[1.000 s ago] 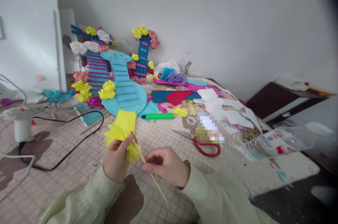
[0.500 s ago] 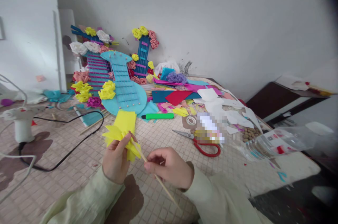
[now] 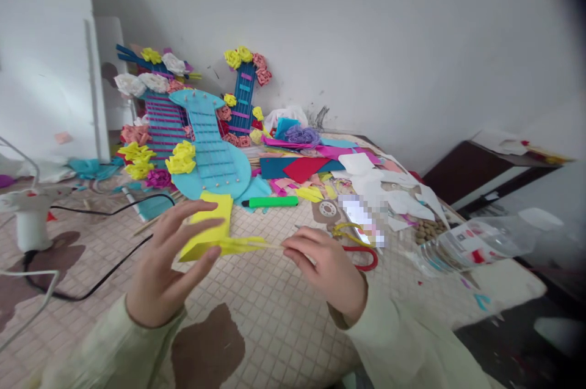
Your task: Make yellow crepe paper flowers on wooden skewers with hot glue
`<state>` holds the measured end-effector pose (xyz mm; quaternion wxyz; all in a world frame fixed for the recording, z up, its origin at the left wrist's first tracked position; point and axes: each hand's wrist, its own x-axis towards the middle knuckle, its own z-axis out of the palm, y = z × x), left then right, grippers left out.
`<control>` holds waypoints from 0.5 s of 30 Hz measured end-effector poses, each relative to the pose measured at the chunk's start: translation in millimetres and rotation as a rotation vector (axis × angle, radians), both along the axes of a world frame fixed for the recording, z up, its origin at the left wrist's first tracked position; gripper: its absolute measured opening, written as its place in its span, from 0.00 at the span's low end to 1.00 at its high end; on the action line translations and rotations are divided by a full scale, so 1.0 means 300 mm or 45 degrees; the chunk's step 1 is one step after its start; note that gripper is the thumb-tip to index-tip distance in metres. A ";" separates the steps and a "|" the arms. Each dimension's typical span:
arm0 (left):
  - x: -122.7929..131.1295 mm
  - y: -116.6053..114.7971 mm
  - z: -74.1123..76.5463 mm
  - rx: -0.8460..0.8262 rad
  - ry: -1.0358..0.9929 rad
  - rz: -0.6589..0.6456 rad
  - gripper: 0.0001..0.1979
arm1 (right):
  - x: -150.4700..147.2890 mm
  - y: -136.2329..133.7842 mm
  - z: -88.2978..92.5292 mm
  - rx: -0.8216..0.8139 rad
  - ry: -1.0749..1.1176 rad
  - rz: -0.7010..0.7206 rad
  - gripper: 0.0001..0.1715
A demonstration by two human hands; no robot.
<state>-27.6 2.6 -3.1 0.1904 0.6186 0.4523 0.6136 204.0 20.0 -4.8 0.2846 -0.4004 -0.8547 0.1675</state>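
Observation:
My left hand (image 3: 158, 270) holds a folded yellow paper piece (image 3: 211, 225) between thumb and outstretched fingers, just above the tiled table (image 3: 274, 316). The paper narrows to a rolled yellow tip that points right, with a thin wooden stick (image 3: 273, 246) coming out of it. My right hand (image 3: 327, 267) pinches the stick's right end with thumb and forefinger. Both hands are in front of me, near the table's front edge, in pale green sleeves.
Blue guitar-shaped crafts (image 3: 210, 151) with paper flowers lean against the back wall. Also on the table are a green marker (image 3: 270, 201), red-handled scissors (image 3: 364, 258), coloured paper sheets (image 3: 302, 167), white scraps, a plastic bag (image 3: 476, 242), and a white glue gun (image 3: 28, 221) with black cable at left.
The stick has swung from slanting down toward me to lying level. My left hand has opened its fingers and moved left. The yellow paper now looks folded flat rather than ruffled. My right hand moved right.

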 end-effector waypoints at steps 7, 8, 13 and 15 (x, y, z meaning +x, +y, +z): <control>-0.002 -0.002 0.008 0.055 0.585 -0.114 0.07 | 0.024 0.003 0.024 0.096 -0.047 0.029 0.10; -0.003 -0.006 0.003 0.043 0.611 -0.101 0.07 | 0.025 0.003 0.024 0.104 -0.041 0.028 0.09; -0.007 -0.018 -0.006 0.069 0.741 -0.111 0.06 | 0.037 0.015 0.031 0.047 -0.027 0.066 0.08; -0.005 -0.020 -0.005 0.063 0.738 -0.120 0.04 | 0.043 0.021 0.038 -0.007 -0.045 0.097 0.08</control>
